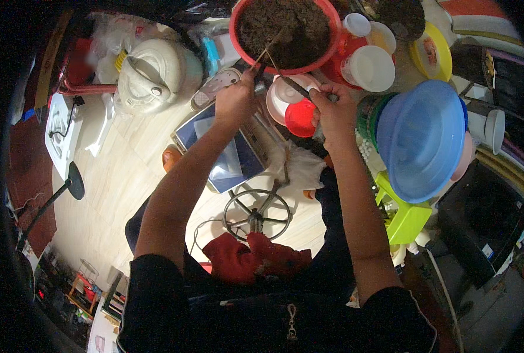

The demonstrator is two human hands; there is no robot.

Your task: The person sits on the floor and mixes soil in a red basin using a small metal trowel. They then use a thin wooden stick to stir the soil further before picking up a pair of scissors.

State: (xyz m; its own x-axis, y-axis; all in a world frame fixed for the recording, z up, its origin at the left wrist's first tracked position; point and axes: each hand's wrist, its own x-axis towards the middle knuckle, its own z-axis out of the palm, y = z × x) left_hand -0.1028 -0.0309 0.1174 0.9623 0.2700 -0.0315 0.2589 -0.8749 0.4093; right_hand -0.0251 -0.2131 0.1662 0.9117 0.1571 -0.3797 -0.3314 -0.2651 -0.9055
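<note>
Left hand [234, 101] closed around thin sticks [261, 56] slanting up into a red basin [285, 35] of dark, crumbly material. Right hand [335, 109] gripping a dark-handled tool [293, 85], just above a small red cup [301, 117]. Blue-and-white box [231, 154] beneath left forearm. White rice cooker [155, 73] standing left of basin. Inverted blue bowl [420, 140] to the right, above a green stool [404, 217]. White lidded jars [368, 66] beside basin. Round wire stand [256, 214] and red cloth [251, 256] on pale wooden floor [106, 194].
</note>
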